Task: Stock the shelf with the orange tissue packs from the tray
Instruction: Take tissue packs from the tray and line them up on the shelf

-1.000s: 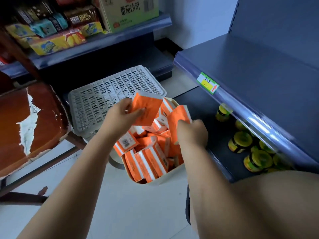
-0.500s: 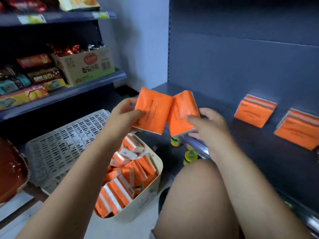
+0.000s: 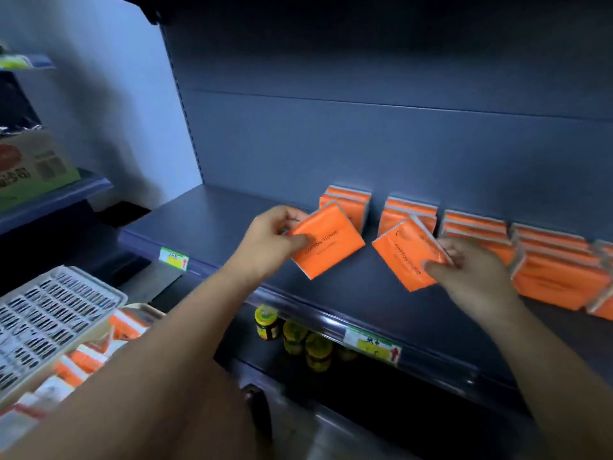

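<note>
My left hand (image 3: 270, 239) pinches an orange tissue pack (image 3: 326, 244) by its left edge, holding it above the dark blue shelf (image 3: 205, 214). My right hand (image 3: 471, 277) pinches a second orange pack (image 3: 403, 257) by its lower right corner. Both packs hover tilted just in front of stacks of orange packs (image 3: 408, 212) lined up along the shelf's back wall and running off to the right. The beige tray (image 3: 146, 310) with several more orange packs (image 3: 127, 328) sits at the lower left, partly hidden by my left forearm.
A white slatted crate (image 3: 49, 317) stands beside the tray at the left. Yellow-lidded jars (image 3: 293, 335) stand on the lower shelf under the price strip (image 3: 371, 346). A cardboard box (image 3: 30, 164) is on another shelf at far left. The shelf's left half is bare.
Both hands have carried their packs up from the tray and forward over the shelf, apart from each other. The view has swung right, toward the stacked packs.
</note>
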`<state>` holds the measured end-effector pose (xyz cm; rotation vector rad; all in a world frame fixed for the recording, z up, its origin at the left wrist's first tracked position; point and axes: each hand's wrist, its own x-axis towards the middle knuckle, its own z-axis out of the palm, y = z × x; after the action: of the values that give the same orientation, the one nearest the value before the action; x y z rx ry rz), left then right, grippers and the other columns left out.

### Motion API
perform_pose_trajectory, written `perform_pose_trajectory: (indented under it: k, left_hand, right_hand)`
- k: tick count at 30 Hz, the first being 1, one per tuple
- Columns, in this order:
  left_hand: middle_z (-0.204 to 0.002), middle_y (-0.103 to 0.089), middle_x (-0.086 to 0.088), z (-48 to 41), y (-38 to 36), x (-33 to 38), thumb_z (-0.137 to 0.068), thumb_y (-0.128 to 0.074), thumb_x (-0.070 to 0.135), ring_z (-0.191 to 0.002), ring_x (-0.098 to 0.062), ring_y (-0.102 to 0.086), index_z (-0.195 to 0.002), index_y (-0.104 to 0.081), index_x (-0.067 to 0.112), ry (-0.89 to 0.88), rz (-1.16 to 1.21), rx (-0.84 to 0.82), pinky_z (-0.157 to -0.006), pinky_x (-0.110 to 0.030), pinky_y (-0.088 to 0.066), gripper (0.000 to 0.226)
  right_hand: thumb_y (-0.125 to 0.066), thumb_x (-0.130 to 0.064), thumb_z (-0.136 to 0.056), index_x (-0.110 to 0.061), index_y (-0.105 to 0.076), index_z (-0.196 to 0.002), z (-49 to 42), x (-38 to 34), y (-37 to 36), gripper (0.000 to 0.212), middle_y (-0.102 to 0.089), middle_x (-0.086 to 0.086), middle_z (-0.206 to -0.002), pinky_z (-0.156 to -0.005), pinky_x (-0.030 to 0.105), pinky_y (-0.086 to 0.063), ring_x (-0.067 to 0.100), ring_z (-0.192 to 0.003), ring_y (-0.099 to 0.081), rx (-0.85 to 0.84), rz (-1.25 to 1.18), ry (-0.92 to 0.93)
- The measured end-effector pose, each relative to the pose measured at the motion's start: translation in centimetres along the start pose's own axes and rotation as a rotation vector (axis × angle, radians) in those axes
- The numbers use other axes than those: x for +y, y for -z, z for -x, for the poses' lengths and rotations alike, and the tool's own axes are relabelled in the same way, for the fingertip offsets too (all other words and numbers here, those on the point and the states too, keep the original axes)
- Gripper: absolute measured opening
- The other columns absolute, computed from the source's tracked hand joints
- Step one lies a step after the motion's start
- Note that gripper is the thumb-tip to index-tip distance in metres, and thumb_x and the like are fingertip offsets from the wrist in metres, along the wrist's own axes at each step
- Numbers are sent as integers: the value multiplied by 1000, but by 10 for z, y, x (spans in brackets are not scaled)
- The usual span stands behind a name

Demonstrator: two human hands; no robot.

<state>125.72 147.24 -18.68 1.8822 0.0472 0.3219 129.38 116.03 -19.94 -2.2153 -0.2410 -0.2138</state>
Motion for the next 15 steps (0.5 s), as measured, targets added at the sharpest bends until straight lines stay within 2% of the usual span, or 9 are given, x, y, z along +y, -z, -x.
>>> perform_pose_trajectory:
  k: [3,4,6,8,11,15]
  left_hand:
    - [-104,-75,-1,-16,-27,-22,-81,-81,0,-95,-15,-71,-99,-72,22,-14,-99,-65,-92,-35,-57,29]
    - [-104,-75,3,-20,-34,-28,-81,-82,4,-97,-11,-71,-99,-72,26,-41,-161,-112,-92,-32,-57,31]
    - [-103,-74,10,-29,-49,-36,-83,-82,7,-97,-3,-69,-103,-73,27,-104,-263,-203,-90,-26,-54,30]
    - [-105,-74,11,-41,-59,-41,-85,-80,8,-100,-5,-69,-107,-73,25,-139,-294,-242,-91,-26,-53,29]
    - [-105,-72,14,-58,-66,-48,-86,-80,12,-99,-6,-67,-109,-74,28,-206,-368,-256,-90,-24,-50,28]
    - [-108,-67,16,-84,-59,-62,-86,-79,10,-103,-11,-62,-116,-73,21,-307,-515,-230,-95,-25,-46,33]
  right_hand:
    - [-79,-13,-84,-25,-74,-119,-4,14,14,38,-75,-5,-113,-89,8,-31,19,-111,-66,-25,251,95]
    - [-80,-14,-84,-25,-72,-124,-6,18,17,42,-74,-5,-119,-89,8,-29,19,-115,-65,-31,278,108]
    - [-80,-17,-85,-26,-71,-127,-11,26,17,44,-72,-6,-124,-89,15,-30,19,-118,-63,-46,285,100]
    - [-79,-21,-87,-27,-69,-129,-17,35,11,43,-71,-6,-125,-90,22,-35,19,-118,-62,-83,350,107]
    - [-75,-24,-89,-26,-66,-135,-27,42,0,47,-68,-1,-131,-98,37,-50,23,-121,-62,-93,442,155]
    - [-78,-28,-86,-26,-60,-141,-31,38,-17,57,-64,1,-133,-98,44,-52,26,-123,-58,-94,513,200]
